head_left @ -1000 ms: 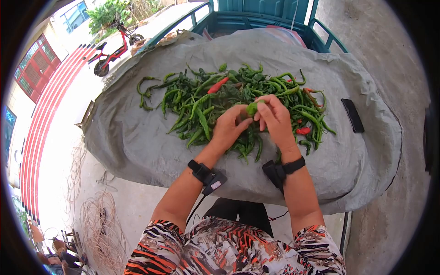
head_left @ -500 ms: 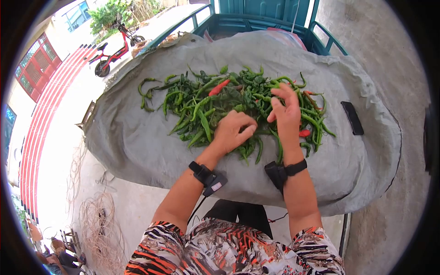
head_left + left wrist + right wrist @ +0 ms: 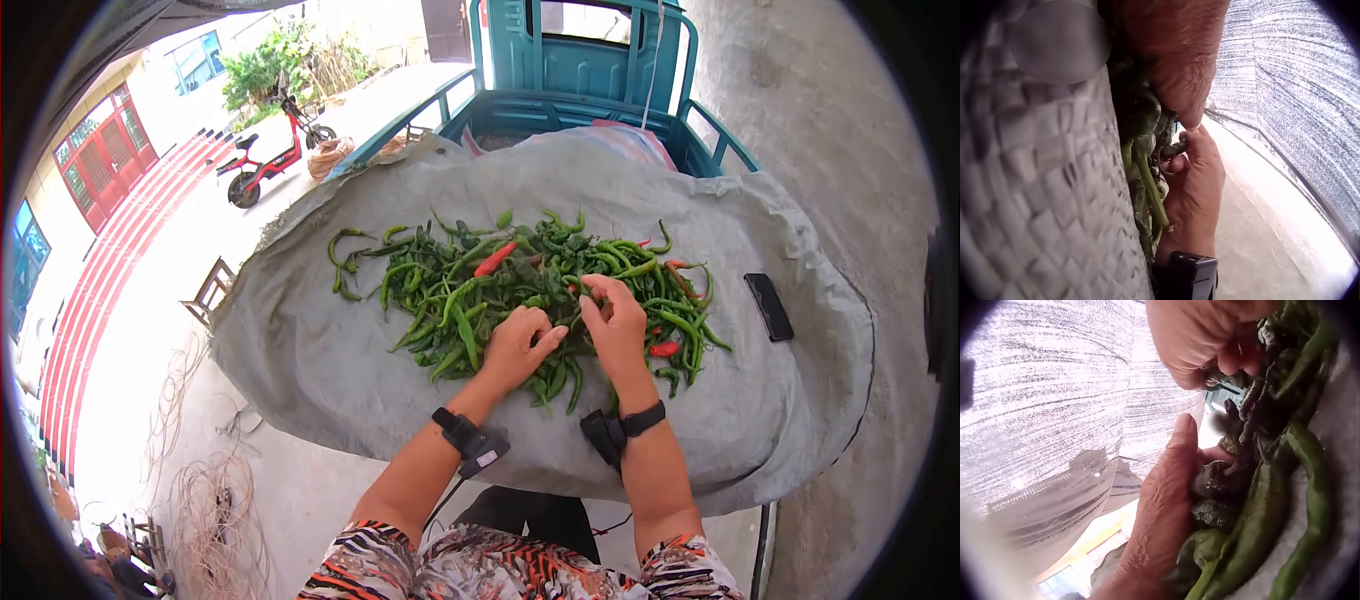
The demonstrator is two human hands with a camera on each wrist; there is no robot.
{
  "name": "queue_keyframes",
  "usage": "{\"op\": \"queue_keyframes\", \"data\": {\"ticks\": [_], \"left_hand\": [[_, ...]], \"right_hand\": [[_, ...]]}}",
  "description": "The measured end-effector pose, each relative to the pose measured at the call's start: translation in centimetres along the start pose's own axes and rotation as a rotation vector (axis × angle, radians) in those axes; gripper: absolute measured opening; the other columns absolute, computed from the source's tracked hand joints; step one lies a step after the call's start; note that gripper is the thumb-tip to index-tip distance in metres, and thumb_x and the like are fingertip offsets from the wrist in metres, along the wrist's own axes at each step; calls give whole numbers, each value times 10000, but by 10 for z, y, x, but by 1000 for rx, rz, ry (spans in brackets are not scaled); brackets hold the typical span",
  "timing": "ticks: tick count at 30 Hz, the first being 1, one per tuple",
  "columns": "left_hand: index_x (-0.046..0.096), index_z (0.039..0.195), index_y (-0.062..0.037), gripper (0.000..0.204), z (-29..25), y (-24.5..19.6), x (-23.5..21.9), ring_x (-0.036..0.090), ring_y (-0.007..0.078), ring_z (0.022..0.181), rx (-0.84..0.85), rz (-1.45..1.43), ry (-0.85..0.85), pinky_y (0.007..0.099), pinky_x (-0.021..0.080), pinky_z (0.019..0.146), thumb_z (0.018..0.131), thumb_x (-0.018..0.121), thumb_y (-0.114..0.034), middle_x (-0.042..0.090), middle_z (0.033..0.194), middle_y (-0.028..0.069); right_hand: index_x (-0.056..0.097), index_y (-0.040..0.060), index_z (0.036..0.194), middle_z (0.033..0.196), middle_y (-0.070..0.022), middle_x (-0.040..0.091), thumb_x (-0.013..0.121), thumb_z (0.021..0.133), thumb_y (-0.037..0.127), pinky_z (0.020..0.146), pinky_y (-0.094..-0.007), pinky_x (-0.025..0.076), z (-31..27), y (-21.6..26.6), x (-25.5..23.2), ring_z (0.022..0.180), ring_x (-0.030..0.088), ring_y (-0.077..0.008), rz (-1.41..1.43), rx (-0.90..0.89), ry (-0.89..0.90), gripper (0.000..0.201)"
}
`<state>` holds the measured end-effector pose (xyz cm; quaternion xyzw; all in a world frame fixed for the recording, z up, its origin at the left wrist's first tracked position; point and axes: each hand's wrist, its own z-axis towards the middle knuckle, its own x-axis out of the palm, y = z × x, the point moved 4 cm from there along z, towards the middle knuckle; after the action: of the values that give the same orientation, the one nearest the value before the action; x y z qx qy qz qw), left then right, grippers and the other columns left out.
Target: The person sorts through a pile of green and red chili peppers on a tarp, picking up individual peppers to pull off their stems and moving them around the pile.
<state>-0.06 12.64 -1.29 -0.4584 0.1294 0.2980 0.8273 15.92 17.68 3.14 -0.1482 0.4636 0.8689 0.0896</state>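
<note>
A heap of green chili peppers [image 3: 465,300], with dark wilted ones and a few red ones, lies on a grey woven sheet [image 3: 330,370]. My left hand [image 3: 518,348] rests on the near middle of the heap, thumb stretched out apart from the fingers; its fingertips are hidden among the peppers. Close to its right, my right hand [image 3: 615,325] is low over the heap. In the left wrist view its thumb and fingers pinch a small dark shriveled pepper [image 3: 1175,149]. Long green peppers [image 3: 1310,506] lie near both hands in the right wrist view.
A black phone [image 3: 768,307] lies on the sheet at the right. Behind stands a teal cargo bed [image 3: 585,70] with rails. A red electric bike [image 3: 275,160] is parked back left, and loose coiled cord [image 3: 215,520] lies on the ground at left.
A second ago both hands were together holding a green pepper. My right hand then moved apart over the heap's right side, and has now come down beside the left. The head view has tilted up.
</note>
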Motion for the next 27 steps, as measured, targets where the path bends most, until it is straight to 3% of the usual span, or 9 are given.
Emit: {"op": "queue_keyframes", "data": {"ticks": [3, 7, 9, 10, 13, 14, 17, 22, 27], "left_hand": [[588, 835, -33, 223, -2, -8, -4, 549, 224, 719, -231, -276, -86, 320, 444, 643, 868, 718, -210, 540, 767, 82], [619, 929, -18, 158, 1, -19, -7, 577, 207, 738, -66, -94, 41, 299, 464, 672, 886, 691, -151, 583, 858, 78], [631, 969, -13, 145, 0, -6, -1, 580, 200, 734, 41, -40, 30, 296, 469, 681, 909, 662, -141, 599, 900, 72], [649, 1042, -44, 161, -1, -1, 0, 595, 255, 745, 36, -92, 18, 335, 482, 666, 902, 654, -125, 613, 872, 88], [655, 1050, -38, 156, 0, 3, 3, 600, 257, 751, 16, -149, 7, 341, 482, 672, 910, 637, -104, 620, 849, 91], [632, 1038, -22, 128, -2, 1, 4, 593, 167, 732, -8, -171, -2, 294, 478, 681, 932, 597, -85, 609, 796, 61], [569, 1139, -27, 213, 1, -8, -1, 586, 142, 723, -148, -155, 11, 279, 472, 666, 932, 595, -70, 607, 821, 56], [467, 1187, -17, 285, -3, 5, 2, 587, 138, 736, -155, -189, -17, 279, 468, 666, 930, 584, -50, 600, 870, 62], [464, 1168, -32, 284, -3, 10, 4, 611, 209, 745, -134, -231, -114, 333, 491, 679, 909, 580, -32, 601, 872, 93]], "right_hand": [[681, 75, 1096, 898, -14, 627, 691, 840, 47, 580, -231, 464, -2, 9, 2, 614, 522, -62, 145, -69, 94, 258], [534, 54, 1291, 946, -34, 566, 625, 917, 47, 576, -209, 479, -7, 13, 12, 643, 546, -65, 647, 75, 35, 385], [483, 57, 1335, 956, -37, 549, 609, 928, 46, 575, -209, 482, -7, 12, 11, 657, 553, -68, 675, 90, 47, 426], [458, 59, 1356, 961, -38, 541, 601, 934, 46, 575, -209, 483, -6, 11, 10, 664, 557, -70, 687, 99, 51, 447], [481, 51, 1333, 957, -33, 546, 602, 937, 54, 567, -205, 476, -2, 1, 9, 679, 555, -67, 602, 78, 5, 414], [485, 49, 1324, 955, -31, 548, 601, 942, 66, 568, -206, 474, -2, -1, 8, 696, 558, -66, 578, 89, 21, 400], [487, 45, 1318, 949, -26, 547, 602, 944, 71, 575, -212, 479, -1, -1, 3, 711, 557, -67, 632, 126, -54, 392], [470, 11, 1343, 1273, -106, 500, 591, 945, 67, 676, -244, 541, 6, 12, 2, 866, 649, -128, 756, -53, -295, 419], [625, 102, 1197, 1218, -80, 529, 670, 867, 68, 696, -297, 534, 1, -9, 13, 797, 657, -137, 154, 0, 77, 335]]}}
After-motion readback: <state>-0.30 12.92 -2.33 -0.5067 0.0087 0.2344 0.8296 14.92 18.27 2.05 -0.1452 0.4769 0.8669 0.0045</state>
